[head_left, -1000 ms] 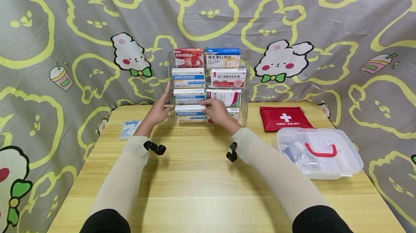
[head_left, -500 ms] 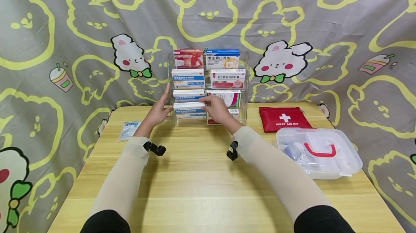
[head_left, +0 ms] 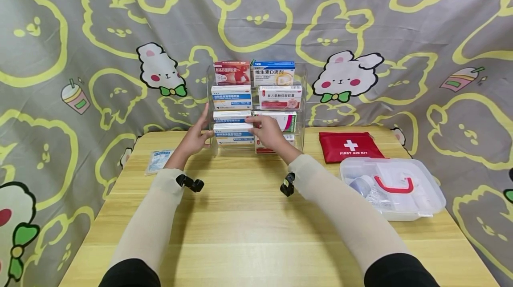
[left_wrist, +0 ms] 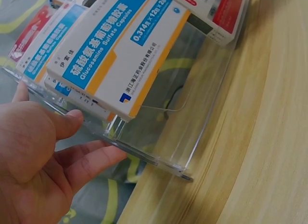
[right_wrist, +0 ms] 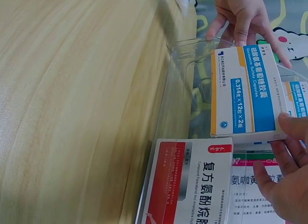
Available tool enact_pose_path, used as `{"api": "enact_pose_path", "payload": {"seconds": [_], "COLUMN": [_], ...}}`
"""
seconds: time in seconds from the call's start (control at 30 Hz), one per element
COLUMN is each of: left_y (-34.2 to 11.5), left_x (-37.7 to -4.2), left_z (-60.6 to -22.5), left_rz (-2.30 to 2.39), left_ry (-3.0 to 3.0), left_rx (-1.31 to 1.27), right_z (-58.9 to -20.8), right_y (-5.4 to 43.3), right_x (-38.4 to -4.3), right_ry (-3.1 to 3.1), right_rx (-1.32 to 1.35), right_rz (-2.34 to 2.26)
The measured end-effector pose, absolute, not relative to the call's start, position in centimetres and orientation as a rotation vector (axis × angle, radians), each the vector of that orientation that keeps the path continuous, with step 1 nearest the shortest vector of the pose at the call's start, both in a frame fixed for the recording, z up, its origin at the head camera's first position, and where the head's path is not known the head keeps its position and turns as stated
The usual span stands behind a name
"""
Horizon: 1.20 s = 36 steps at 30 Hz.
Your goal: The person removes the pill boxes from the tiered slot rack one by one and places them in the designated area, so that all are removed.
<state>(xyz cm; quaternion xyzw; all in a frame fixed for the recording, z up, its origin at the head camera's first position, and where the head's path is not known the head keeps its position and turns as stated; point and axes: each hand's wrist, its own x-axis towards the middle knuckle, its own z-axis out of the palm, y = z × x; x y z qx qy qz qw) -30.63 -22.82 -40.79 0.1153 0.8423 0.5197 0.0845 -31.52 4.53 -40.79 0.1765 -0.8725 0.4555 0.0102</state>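
A clear tiered rack point(head_left: 301, 122) stands against the curtain with medicine boxes in two columns. My left hand point(head_left: 194, 139) rests against the rack's left side, fingers fairly straight, thumb near the front edge. With thumb and fingers, my right hand point(head_left: 267, 133) pinches the right end of a white, blue and orange glucosamine capsule box point(head_left: 232, 134) at the lowest left tier. In the left wrist view this box point(left_wrist: 115, 50) is raised off the rack's bottom, slightly tilted. A red and white box point(right_wrist: 192, 180) sits in the tier beside it, partly hidden by my right hand in the head view.
At right lie a red first aid pouch point(head_left: 352, 147) and a clear plastic case point(head_left: 425, 198) with a red handle. A small white and blue packet point(head_left: 159, 161) lies left of the rack. The wooden table point(head_left: 236, 224) stretches in front.
The right hand has lifted the lowest left glucosamine box a little, so that it covers more of the box in the tier above. The left hand stays at the rack's side.
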Motion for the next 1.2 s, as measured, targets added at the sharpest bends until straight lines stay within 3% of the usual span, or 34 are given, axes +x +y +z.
{"api": "enact_pose_path", "payload": {"seconds": [0.4,1.2], "left_y": [-24.2,-23.9], "left_x": [-32.7,-32.4], "left_z": [-43.8,-43.6], "left_rz": [1.579,1.592], "left_ry": [2.507,2.517], "left_rx": [0.348,0.369], "right_z": [-40.0,-41.4], "right_y": [4.8,6.1], "right_x": [-31.2,-28.9], "right_ry": [-2.699,-2.727], "right_rx": [0.526,0.487], "right_rz": [1.438,1.583]}}
